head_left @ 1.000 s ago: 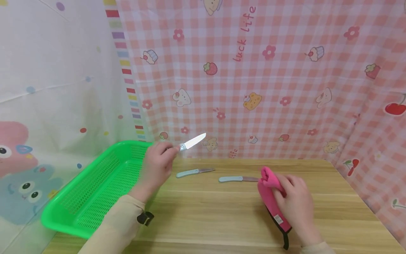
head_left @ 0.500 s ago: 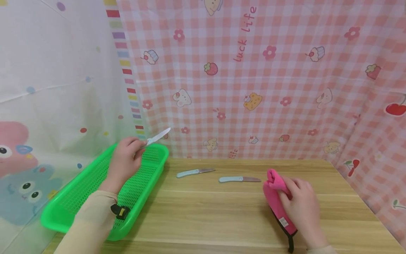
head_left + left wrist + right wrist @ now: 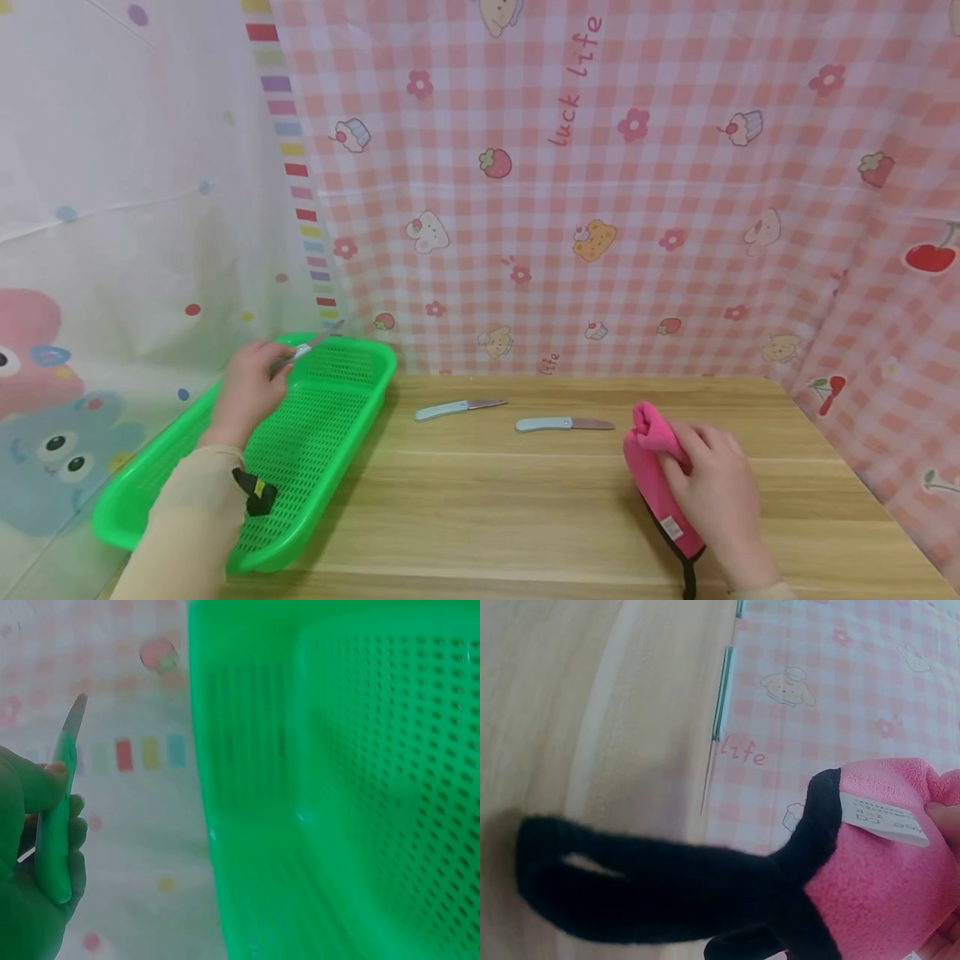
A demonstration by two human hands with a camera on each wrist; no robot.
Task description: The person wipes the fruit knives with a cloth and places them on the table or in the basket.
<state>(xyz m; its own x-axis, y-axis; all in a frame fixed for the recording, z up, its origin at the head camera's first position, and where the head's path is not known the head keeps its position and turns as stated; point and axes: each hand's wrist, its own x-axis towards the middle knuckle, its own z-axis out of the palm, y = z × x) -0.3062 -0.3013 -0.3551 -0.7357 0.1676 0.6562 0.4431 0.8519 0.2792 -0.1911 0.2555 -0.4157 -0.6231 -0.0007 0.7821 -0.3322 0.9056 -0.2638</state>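
Observation:
My left hand (image 3: 247, 390) grips a small knife by its pale handle (image 3: 54, 840), above the far-left part of the green plastic basket (image 3: 315, 425). The knife's blade (image 3: 327, 334) points up and to the right. In the left wrist view, the thumb lies along the handle and the fingers wrap round it. At the right, my right hand (image 3: 716, 479) pinches a folded pink cloth (image 3: 649, 475) with black edging, a white label and a black hanging loop (image 3: 645, 877). Two more knives lie on the table: one (image 3: 442, 410) by the basket, another (image 3: 546, 424) left of the cloth.
The wooden table (image 3: 480, 517) ends at a pink checked curtain (image 3: 555, 275) behind. A white patterned curtain (image 3: 150, 267) hangs at the left beside the basket. Both loose knives lie flat, blades pointing right.
My left hand has carried the knife leftward from near the basket's right edge to over its far-left side. The right hand and cloth have shifted slightly right.

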